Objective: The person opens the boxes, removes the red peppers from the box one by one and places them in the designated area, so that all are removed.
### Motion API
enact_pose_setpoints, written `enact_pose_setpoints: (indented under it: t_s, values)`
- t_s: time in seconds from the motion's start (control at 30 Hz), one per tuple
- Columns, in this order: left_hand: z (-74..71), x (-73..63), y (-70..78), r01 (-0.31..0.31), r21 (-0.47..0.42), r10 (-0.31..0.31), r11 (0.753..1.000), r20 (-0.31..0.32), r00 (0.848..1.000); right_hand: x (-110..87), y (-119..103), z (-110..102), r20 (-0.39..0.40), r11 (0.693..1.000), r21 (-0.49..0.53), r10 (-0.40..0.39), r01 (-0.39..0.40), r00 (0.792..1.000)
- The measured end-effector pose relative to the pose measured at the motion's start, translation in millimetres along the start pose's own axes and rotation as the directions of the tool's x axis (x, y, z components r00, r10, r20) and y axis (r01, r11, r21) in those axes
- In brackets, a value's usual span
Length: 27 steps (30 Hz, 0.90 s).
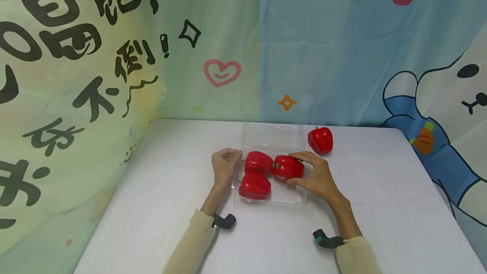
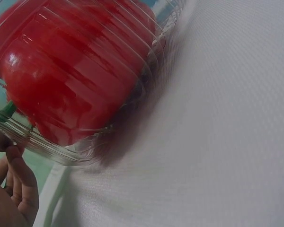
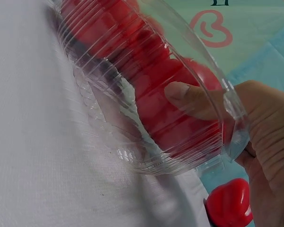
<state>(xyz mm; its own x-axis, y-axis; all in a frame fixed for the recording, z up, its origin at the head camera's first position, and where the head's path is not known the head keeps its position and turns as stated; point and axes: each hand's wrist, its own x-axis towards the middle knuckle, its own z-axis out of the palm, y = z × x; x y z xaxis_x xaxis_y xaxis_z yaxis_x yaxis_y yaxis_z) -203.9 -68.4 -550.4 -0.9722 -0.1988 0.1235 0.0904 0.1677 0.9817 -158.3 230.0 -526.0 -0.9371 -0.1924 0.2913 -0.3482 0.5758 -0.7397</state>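
A clear plastic clamshell box [image 1: 291, 196] lies on the table with its lid folded back. Inside, on its left side, are two red bell peppers, a rear one [image 1: 258, 162] and a front one [image 1: 255, 186]. My right hand [image 1: 318, 179] grips a third bell pepper [image 1: 288, 167] between thumb and fingers at the box's rear right; through the clear wall in the right wrist view, the thumb [image 3: 194, 100] lies against it. At the left rim, my left hand [image 1: 224, 166] pinches the box edge, its fingers [image 2: 22, 172] curled in the left wrist view.
Another red bell pepper [image 1: 320, 140] sits on the white table [image 1: 171, 172], behind and right of the box. The raised transparent lid [image 1: 272, 135] reaches toward the table's back edge. A printed curtain [image 1: 316, 54] hangs behind and along the left side.
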Motion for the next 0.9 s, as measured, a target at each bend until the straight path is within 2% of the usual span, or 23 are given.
enact_pose_setpoints:
  t_s: [0.9]
  values:
    - [1.2, -1.3, -2.2, 0.007, 0.042, -0.006, 0.999, -0.012, 1.000, 0.8, 4.0, -1.8, 0.000, 0.999, 0.001, -0.053, 0.053, 0.999]
